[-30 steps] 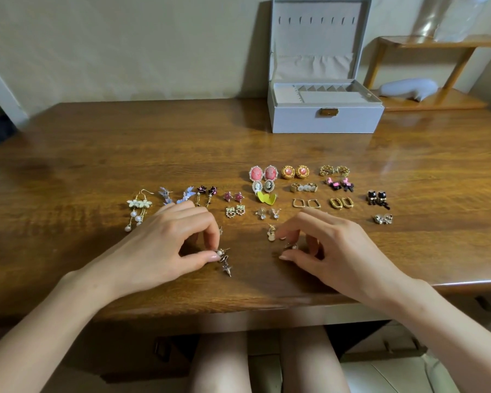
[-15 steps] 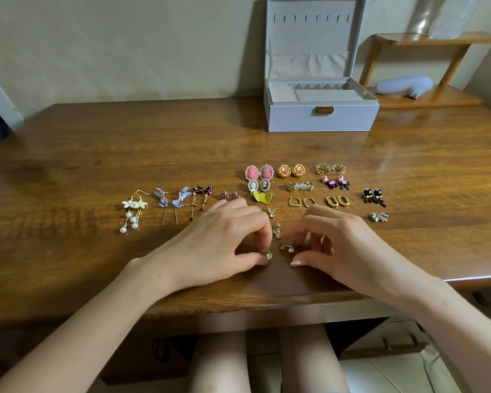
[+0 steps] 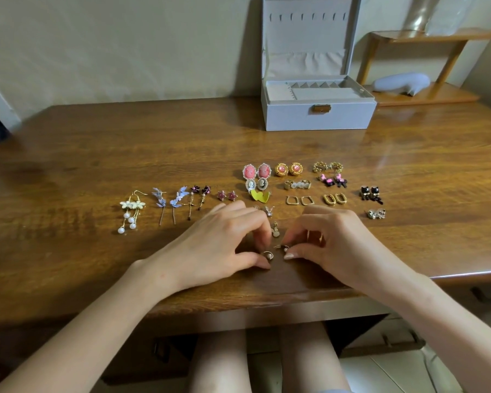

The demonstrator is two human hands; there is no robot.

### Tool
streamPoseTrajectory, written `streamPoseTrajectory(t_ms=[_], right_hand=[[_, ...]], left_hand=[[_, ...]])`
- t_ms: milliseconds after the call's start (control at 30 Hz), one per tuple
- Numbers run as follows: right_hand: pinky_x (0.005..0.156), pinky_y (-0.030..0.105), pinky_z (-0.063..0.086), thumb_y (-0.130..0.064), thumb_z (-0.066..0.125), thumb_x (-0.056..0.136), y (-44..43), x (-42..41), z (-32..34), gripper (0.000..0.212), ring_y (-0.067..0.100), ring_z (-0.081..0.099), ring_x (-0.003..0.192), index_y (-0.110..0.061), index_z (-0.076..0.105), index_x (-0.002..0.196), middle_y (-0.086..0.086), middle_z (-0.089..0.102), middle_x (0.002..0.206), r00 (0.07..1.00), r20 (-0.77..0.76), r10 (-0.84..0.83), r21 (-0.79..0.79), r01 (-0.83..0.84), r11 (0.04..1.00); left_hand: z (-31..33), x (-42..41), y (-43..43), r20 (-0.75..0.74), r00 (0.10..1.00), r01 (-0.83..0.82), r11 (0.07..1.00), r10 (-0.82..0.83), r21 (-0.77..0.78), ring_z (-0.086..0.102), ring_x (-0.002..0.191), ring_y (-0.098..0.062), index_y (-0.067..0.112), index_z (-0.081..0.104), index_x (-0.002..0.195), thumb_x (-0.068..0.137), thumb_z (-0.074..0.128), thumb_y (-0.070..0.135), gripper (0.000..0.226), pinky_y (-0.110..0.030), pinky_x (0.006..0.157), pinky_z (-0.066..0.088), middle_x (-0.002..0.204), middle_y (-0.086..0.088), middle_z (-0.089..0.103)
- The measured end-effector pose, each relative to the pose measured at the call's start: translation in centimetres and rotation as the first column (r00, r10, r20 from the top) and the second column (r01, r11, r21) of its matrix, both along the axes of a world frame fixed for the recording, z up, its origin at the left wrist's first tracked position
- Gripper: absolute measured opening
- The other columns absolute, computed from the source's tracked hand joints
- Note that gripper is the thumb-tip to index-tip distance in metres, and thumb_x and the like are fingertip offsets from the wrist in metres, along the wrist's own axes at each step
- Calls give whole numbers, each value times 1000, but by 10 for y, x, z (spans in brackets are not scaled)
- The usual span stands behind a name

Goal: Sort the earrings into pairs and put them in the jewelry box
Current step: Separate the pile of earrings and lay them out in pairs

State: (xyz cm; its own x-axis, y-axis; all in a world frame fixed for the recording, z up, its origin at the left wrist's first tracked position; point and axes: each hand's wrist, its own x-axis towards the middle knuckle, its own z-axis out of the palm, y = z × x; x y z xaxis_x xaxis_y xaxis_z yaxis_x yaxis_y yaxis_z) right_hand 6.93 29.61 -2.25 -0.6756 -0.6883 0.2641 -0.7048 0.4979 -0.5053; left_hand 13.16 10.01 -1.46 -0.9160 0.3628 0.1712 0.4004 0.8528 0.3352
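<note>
Left hand (image 3: 219, 242) pinching a small pearl earring (image 3: 268, 255) against the wooden table (image 3: 125, 151), right hand (image 3: 340, 242) pinching its twin earring (image 3: 284, 247) just beside, sorted pairs (image 3: 292, 184) beyond, open jewelry box (image 3: 318, 117) well behind

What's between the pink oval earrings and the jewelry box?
Head view: only bare table between pink oval earrings and jewelry box.
</note>
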Motion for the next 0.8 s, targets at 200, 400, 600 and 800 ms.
streamPoseTrajectory(t_ms=[200, 400, 600, 800], right_hand=[[63, 28, 48, -26, 80, 70, 0, 1, 2, 20, 7, 54, 70, -25, 71, 87, -11, 59, 80, 1000, 1, 19, -36, -19, 999], [56, 19, 46, -30, 76, 74, -8, 3, 4, 15, 6, 53, 66, -28, 70, 88, -15, 57, 80, 998, -35, 58, -115, -62, 991], [65, 31, 48, -30, 75, 74, -31, 5, 3, 15, 12, 48, 80, -23, 71, 87, -7, 59, 86, 986, -156, 63, -68, -75, 995], [75, 37, 47, -22, 73, 78, -63, 0, 8, 9, 23, 51, 88, -21, 74, 87, 0, 60, 86, 972, -186, 146, 0, -149, 989]], left_hand=[[4, 5, -9, -20, 999, -31, 999, 31, 15, 40, 90, 7, 38, 49, 88, 72, 65, 49, 26, -3, 80, 25, 85, 28, 45], [13, 15, -43, -53, 981, -182, 980, 186, 78, 46, 91, 3, 33, 56, 88, 76, 56, 42, 15, -10, 75, 37, 98, 29, 49], [15, 21, -64, -66, 952, -298, 955, 298, 12, 45, 90, 3, 38, 56, 81, 78, 64, 32, 11, -15, 75, 32, 83, 28, 49], [16, 23, -61, -56, 949, -310, 951, 309, -13, 43, 89, 5, 40, 53, 78, 75, 61, 39, 9, -19, 75, 30, 80, 25, 48]])
